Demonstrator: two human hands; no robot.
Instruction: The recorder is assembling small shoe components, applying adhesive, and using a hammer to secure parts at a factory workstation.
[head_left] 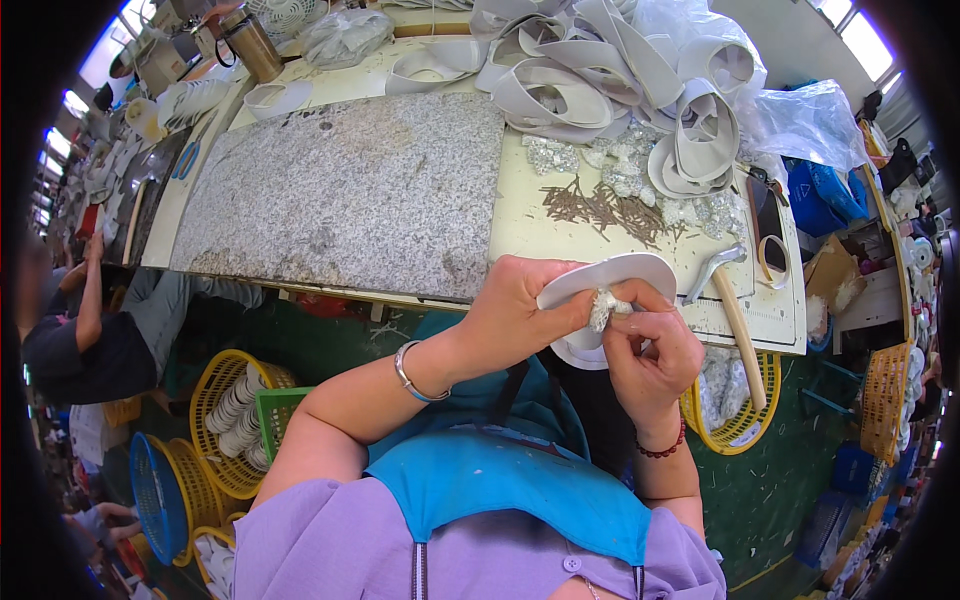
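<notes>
My left hand (515, 305) is closed on a smooth white curved band (630, 265), held up just off the table's front edge. The band looks like a shoe upper strap. At its middle, my right hand (655, 355) pinches a small white glittery ornament (601, 312) against it, and the left thumb presses there too. Fingers cover part of the ornament. Right of my hands, a hammer (740, 340) with a wooden handle hangs partly over the table edge. Beyond them lie thin brown strips (605, 212) and more silvery glitter ornaments (628, 165).
A grey speckled stone slab (340, 190) covers the table's left part. White bands (570, 90) are heaped at the back right. Blue-handled scissors (186, 160) lie far left. Yellow baskets (225, 375) stand on the floor. A co-worker (90, 340) sits at the left.
</notes>
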